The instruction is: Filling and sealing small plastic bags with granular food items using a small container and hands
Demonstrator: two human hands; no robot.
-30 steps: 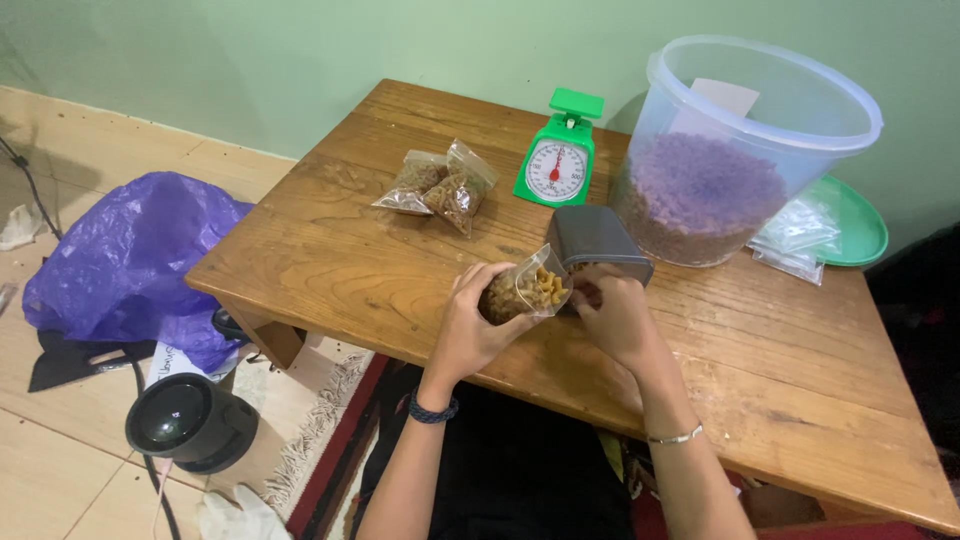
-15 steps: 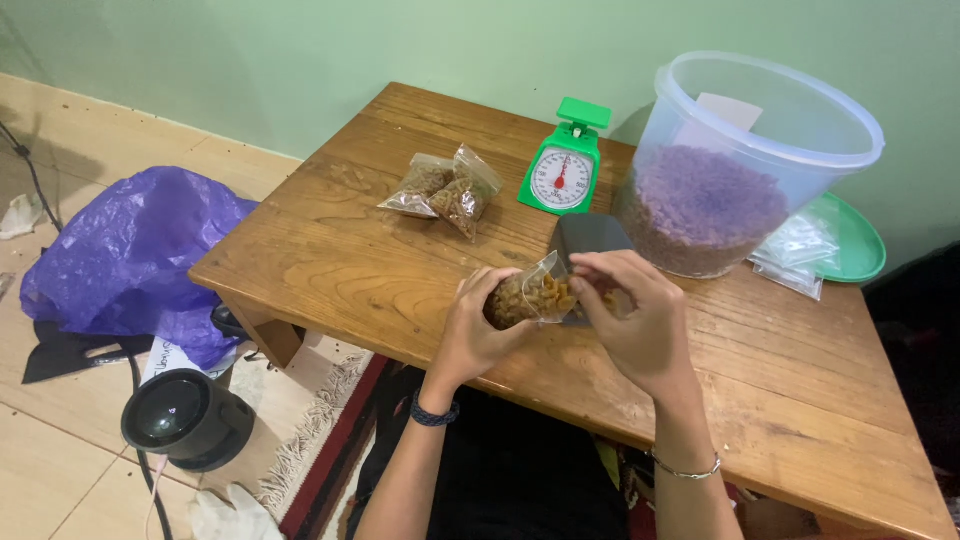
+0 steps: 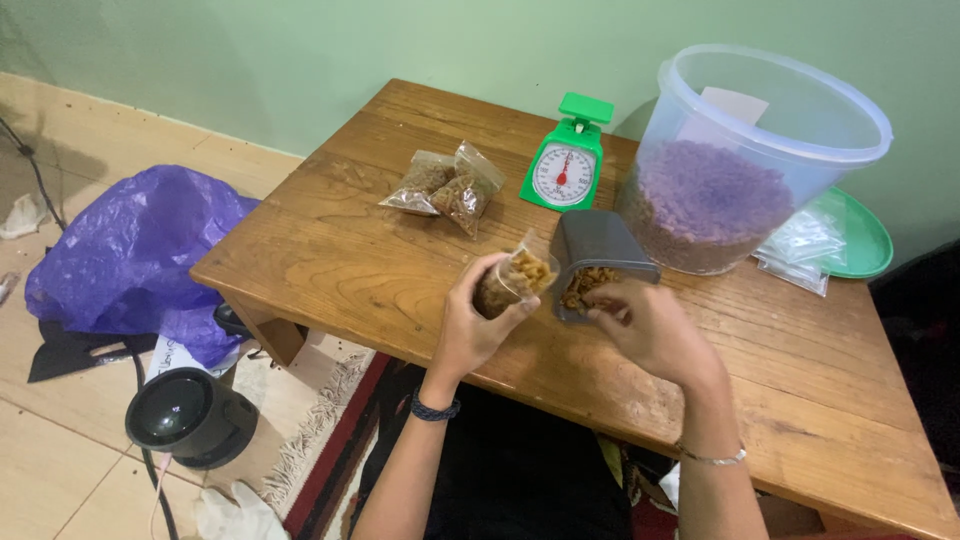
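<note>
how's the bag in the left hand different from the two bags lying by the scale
The bag in the left hand is held off the table, tilted, its mouth open. The two bags by the scale lie flat on the wooden table, touched by no hand, leaning on each other; whether they are sealed I cannot tell. The left hand wraps one bag; the others form a pair. All are small clear plastic bags of brownish snack pieces.

on the table [image 3: 350, 260], two filled bags [image 3: 445, 185] lay left of the scale [image 3: 565, 165] (the tub [image 3: 745, 150] stood right of it).

Green scale [image 3: 566, 165] — purple bag [image 3: 130, 250] — grey scoop [image 3: 597, 248]
</note>
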